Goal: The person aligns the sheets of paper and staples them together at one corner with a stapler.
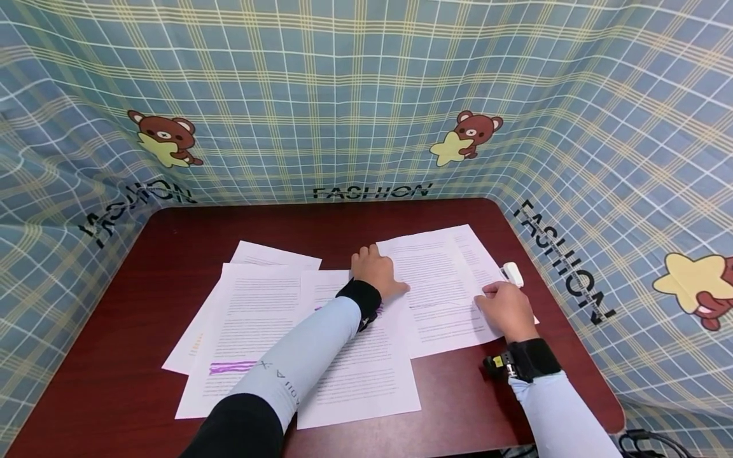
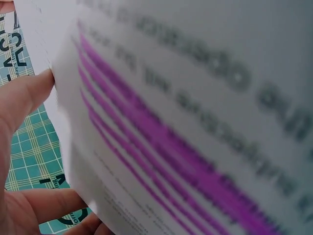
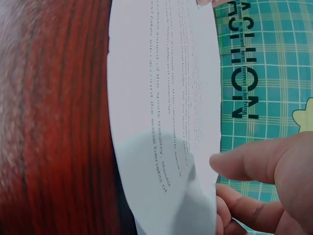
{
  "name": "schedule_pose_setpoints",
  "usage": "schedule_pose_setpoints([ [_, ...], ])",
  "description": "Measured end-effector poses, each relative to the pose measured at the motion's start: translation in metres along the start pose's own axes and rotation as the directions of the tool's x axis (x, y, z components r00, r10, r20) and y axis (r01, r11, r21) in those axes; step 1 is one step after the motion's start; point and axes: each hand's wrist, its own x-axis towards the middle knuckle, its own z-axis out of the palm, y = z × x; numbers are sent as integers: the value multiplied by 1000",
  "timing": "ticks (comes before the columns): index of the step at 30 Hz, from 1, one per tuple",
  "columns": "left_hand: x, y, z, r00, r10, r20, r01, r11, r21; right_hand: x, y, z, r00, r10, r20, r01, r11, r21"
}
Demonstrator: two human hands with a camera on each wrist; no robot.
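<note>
Both hands are working at the right sheets (image 1: 438,280), which are lying right of centre in the frame. The left hand (image 1: 375,273) is reaching along their left side, its fingers spreading wide apart from the thumb; in the left wrist view the thumb is touching a paper edge without appearing to clasp it. The right hand (image 1: 506,308) is bending its thumb and fingers close together at the right edge; I cannot tell whether they are pinching paper.

As far as marking goes, purple strokes (image 1: 231,367) are already showing on the front of the left sheets (image 1: 254,305), and similar ones are crossing the centre sheet (image 1: 361,381).

Handling of the right sheets seems to be only partway along: the top one is leaving a strip of the sheet below showing at right. The papers at left and centre are overlapping loosely, so any gathering seems to be waiting. A white object (possibly a stapler) is lying just beyond the right hand, apparently unused.
</note>
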Motion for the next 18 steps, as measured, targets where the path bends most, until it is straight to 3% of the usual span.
schedule_pose_setpoints([
  [11,-8,5,-8,999,15,-41,-16,1000,-22,3,2,3,994,-16,-110,19,999,27],
  [18,-11,7,-10,995,28,-91,-31,999,-28,1,-2,2,993,2,-120,5,998,56],
])
